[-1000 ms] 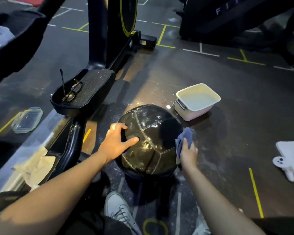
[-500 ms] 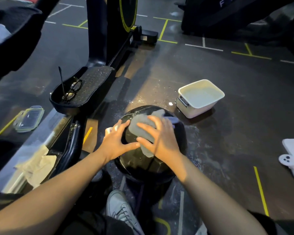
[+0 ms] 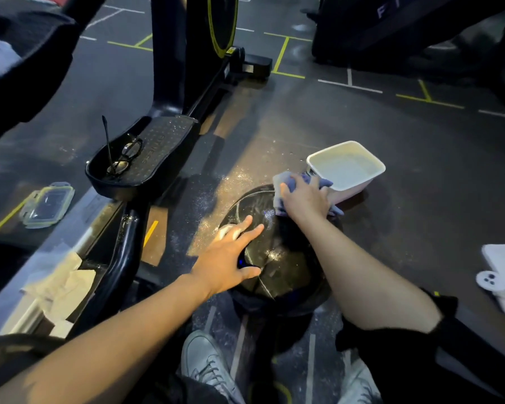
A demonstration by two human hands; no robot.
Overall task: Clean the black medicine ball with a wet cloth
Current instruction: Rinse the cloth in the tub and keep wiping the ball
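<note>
The black medicine ball sits on the dark gym floor just below the middle of the frame, its surface wet and glinting. The left hand lies flat on the ball's left side, fingers straight and spread, its grip released. The right hand is on the ball's far upper edge, fingers curled over a bluish cloth, its grip grasping the cloth and pressing it against the ball.

Just beyond the right hand, right of centre, stands a white tub holding pale liquid. Left of centre, a pair of glasses lies in the black foot pedal of an exercise machine. A clear plastic lid lies on the floor at the left edge, with crumpled paper below it at lower left. A white object sits at the right edge. A pale shoe shows at the bottom centre.
</note>
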